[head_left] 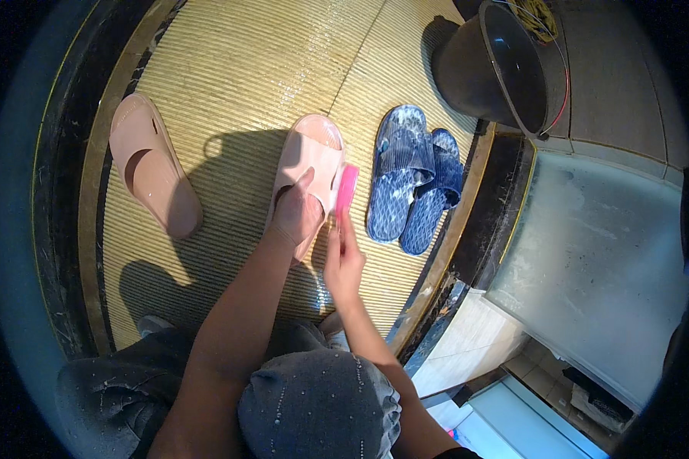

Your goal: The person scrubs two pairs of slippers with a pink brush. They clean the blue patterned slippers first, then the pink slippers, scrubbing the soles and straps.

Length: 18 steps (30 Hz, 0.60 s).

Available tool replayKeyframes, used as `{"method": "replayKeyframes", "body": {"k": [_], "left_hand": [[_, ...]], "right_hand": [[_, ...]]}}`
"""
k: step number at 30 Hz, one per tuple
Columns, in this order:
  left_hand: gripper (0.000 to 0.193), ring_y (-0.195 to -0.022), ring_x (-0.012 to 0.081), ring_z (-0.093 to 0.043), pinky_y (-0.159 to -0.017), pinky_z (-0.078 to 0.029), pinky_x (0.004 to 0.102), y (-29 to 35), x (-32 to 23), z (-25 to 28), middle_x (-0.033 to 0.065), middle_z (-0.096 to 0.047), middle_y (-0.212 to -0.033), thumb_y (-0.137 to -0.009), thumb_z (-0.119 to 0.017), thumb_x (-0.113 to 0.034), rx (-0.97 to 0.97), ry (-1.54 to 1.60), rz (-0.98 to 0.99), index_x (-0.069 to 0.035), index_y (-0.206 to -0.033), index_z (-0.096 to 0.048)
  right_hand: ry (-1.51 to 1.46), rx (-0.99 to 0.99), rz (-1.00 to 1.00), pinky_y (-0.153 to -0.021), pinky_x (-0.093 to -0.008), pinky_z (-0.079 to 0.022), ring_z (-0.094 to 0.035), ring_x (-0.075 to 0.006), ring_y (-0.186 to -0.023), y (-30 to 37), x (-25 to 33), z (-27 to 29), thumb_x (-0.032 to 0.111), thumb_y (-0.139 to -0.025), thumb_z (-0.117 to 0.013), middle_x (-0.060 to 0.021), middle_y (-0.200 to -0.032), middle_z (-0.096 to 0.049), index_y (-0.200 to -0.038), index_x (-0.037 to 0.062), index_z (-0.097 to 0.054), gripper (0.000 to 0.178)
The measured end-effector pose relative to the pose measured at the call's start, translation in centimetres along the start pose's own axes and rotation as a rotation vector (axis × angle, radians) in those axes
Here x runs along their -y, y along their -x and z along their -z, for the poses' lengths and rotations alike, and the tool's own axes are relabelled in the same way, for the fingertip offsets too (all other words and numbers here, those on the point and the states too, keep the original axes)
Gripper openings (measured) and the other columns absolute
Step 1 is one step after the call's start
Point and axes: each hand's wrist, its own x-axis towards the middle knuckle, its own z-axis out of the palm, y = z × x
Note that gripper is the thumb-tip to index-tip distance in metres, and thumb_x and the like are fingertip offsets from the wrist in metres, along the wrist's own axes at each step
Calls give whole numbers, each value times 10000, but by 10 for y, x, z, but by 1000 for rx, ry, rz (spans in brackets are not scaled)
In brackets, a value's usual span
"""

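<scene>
In the middle of the ribbed floor is a pale pink slipper (311, 157), its toe pointing away from me. My left hand (298, 212) grips it at the foot opening, the thumb lying over the upper. A bright pink brush (347, 187) is in my right hand (345, 260), against or close beside the slipper's right side. Its bristles cannot be made out. The matching pink slipper (155, 164) lies apart at the left, partly in shadow. To the right, a pair of blue and white marbled slippers (400, 172) sits side by side, one partly overlapping the other.
A dark bucket (475, 73) with a wire handle leans at the far right. Yellowish ribbed flooring (230, 61) looks wet in places. Dark raised edges border both sides, and a frosted panel (589, 229) stands at the right. My bent knees are close below my hands.
</scene>
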Motion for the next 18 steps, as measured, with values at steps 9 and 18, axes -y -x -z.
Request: {"method": "replayKeyframes", "body": {"k": [9,18], "left_hand": [[384,-1173,211,-543,-1023,-408,344,3,-7,-15,102,-570,-1276,-989,-474,-189,-88,101,83,-18,-1333,-456],[388,-988,183,-592,-847,-470,335,10,-9,-2,72,-613,-1131,-989,-481,-322,-134,-291,65,-58,-1272,-513]], "right_hand": [[535,187,47,-579,-491,-514,-642,-400,-608,-117,37,9,250,-916,-505,-242,-672,-633,-1324,123,-541,428],[441,291,99,-493,-420,-499,-635,-320,-548,-22,39,41,158,-911,-552,-194,-753,-661,-1386,90,-476,486]]}}
